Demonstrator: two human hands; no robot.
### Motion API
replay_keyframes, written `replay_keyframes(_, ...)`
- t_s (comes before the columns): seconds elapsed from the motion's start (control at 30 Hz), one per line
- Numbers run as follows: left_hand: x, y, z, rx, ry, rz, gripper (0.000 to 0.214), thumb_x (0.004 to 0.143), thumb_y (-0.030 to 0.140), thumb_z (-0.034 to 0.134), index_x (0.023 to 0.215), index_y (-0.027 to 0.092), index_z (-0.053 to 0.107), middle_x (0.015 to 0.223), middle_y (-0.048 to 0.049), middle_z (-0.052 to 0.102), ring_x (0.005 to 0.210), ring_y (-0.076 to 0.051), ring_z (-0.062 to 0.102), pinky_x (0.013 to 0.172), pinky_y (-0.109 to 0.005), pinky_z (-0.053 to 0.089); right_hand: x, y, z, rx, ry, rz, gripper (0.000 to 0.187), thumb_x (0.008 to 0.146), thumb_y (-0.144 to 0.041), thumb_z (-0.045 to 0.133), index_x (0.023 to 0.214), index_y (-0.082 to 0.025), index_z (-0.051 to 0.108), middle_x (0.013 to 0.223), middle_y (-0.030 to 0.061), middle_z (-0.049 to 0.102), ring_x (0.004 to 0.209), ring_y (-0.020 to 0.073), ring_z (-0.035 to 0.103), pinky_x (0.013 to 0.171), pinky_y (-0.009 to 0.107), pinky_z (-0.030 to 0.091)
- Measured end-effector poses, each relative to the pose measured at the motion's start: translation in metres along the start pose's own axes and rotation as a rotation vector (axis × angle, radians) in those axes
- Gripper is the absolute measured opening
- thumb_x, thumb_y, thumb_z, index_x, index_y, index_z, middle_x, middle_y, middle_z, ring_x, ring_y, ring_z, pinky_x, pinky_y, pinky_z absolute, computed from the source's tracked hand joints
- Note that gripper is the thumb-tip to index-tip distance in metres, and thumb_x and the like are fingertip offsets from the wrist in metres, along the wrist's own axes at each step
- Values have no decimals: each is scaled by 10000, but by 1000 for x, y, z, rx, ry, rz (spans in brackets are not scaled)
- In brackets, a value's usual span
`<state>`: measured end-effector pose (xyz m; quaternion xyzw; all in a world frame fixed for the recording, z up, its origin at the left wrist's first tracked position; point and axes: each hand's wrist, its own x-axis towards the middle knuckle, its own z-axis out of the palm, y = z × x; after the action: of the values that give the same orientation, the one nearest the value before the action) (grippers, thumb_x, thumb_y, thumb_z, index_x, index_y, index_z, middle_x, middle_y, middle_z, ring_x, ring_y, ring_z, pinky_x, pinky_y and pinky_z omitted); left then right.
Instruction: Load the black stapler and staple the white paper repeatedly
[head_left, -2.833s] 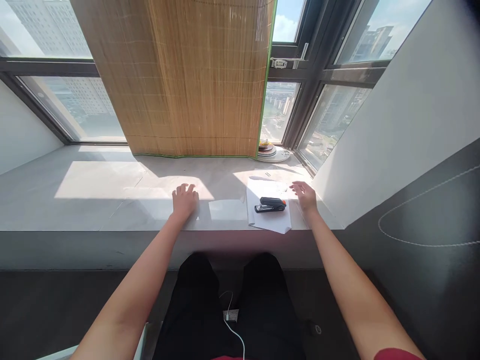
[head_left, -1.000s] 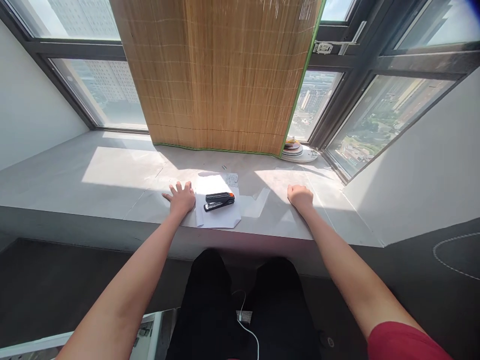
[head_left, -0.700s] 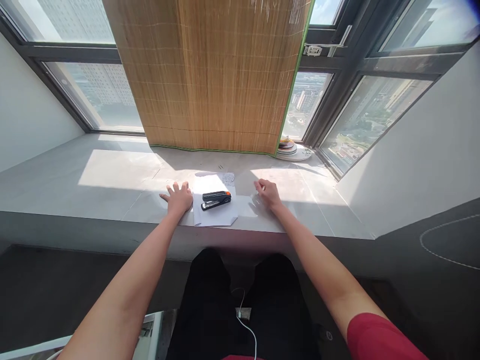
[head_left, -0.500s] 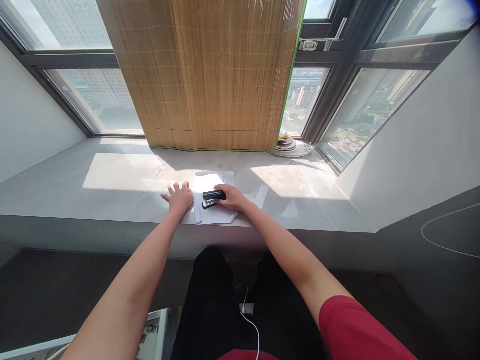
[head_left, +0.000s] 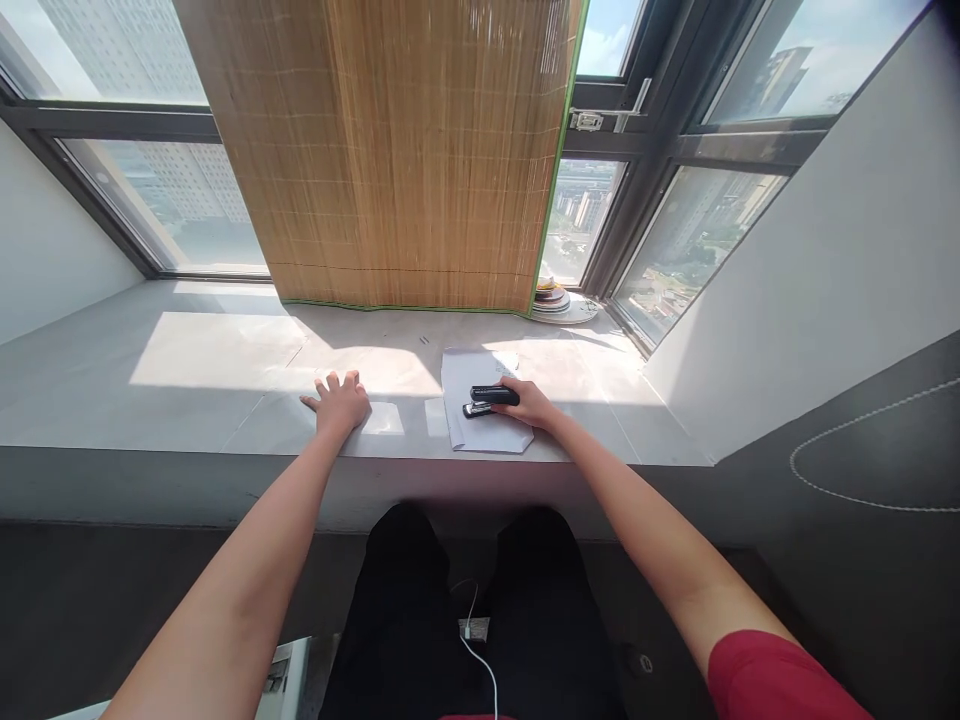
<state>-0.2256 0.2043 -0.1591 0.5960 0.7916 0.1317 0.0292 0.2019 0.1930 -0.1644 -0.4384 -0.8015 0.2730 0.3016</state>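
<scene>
My right hand [head_left: 530, 402] is closed round the rear of a black stapler [head_left: 493, 395], whose jaws point left and stand apart. Beneath it lies white paper [head_left: 487, 432], seemingly more than one sheet, with some faint marks near its top right. Whether any paper sits between the stapler's jaws I cannot tell. Well to the left of the paper, my left hand [head_left: 341, 404] rests on the pale window sill [head_left: 225, 400] with its fingers spread and nothing in it.
A bamboo blind [head_left: 412, 160] hangs over the window behind the sill. Stacked plates [head_left: 555, 300] stand in the back right corner. Two tiny slivers, perhaps staples [head_left: 424, 340], lie near the blind's foot. A white cable [head_left: 484, 660] hangs between my legs.
The stapler and paper have moved right along the sill with my right hand. My left hand, earlier beside the paper's left edge, is now well apart from it. The camera view has shifted slightly.
</scene>
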Motion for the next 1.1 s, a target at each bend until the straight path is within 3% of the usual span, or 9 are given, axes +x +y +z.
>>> replay_keyframes(0.2, 0, 1, -2, 4, 9, -7, 595, 1058, 390, 340, 1601, 254, 543, 1736, -212, 386, 1632, -495, 251, 1219, -866, 212, -3, 8, -10, -19, 216, -59, 327, 797, -463, 792, 1020, -246, 690, 1005, 61, 679, 928, 261, 634, 870, 401, 522)
replay_keyframes(0.43, -1, 0, 1, 12, 24, 2, 585, 1075, 391, 312, 1593, 262, 551, 1724, -214, 400, 1622, -493, 268, 1222, -867, 206, -41, 56, -79, -35, 550, 194, 387, 795, -578, 760, 865, -236, 594, 792, 3, 601, 774, 216, 531, 761, 375, 433)
replay_keyframes(0.53, 2, 0, 1, 28, 12, -17, 578, 1083, 390, 301, 1595, 268, 540, 1732, -207, 382, 1630, -496, 247, 1224, -865, 198, -54, 73, -88, -66, 581, 266, 382, 802, -586, 748, 843, -239, 595, 792, 11, 618, 776, 227, 558, 769, 378, 452)
replay_keyframes(0.63, 9, 10, -6, 85, -59, -71, 543, 1070, 348, 350, 1556, 245, 567, 1681, -233, 430, 1615, -534, 266, 1203, -881, 200, -53, 79, -86, -150, 498, 282, 355, 803, -570, 734, 865, -241, 615, 832, 40, 659, 817, 257, 597, 782, 394, 488)
replay_keyframes(0.73, 15, 46, -17, 194, -127, -62, 451, 1030, 263, 437, 1396, 141, 671, 1460, -284, 597, 1466, -514, 492, 1203, -789, 321, -45, 77, -83, -222, 418, 231, 303, 812, -490, 711, 971, -235, 671, 955, 91, 727, 932, 310, 651, 866, 458, 537)
replay_keyframes(0.83, 13, 107, -20, 113, -125, 305, 374, 1048, 238, 410, 1205, 151, 738, 1275, -228, 694, 1264, -390, 650, 1081, -551, 526, -41, 75, -81, -220, 413, 119, 338, 847, -396, 672, 1140, -232, 705, 1178, 126, 757, 1108, 338, 674, 1010, 521, 542)
replay_keyframes(0.9, 9, 151, -13, 14, -121, 532, 371, 1064, 234, 401, 1191, 169, 743, 1240, -191, 724, 1207, -332, 676, 1052, -469, 541, -42, 74, -80, -219, 408, 80, 357, 861, -356, 656, 1192, -233, 712, 1238, 127, 752, 1156, 337, 678, 1050, 531, 539)
replay_keyframes(1.0, 10, 205, 8, -85, -132, 760, 367, 1071, 258, 470, 1356, 179, 687, 1461, -158, 680, 1383, -307, 605, 1187, -470, 465, -43, 75, -80, -238, 408, 83, 357, 869, -341, 651, 1200, -229, 724, 1219, 126, 758, 1157, 339, 685, 1045, 527, 548)
replay_keyframes(1.1, 22, 236, 32, -77, -162, 790, 460, 1094, 280, 466, 1531, 179, 568, 1681, -164, 517, 1579, -317, 435, 1320, -568, 295, -42, 77, -80, -256, 421, 105, 357, 872, -356, 655, 1190, -217, 738, 1204, 133, 765, 1148, 348, 684, 1041, 537, 550)
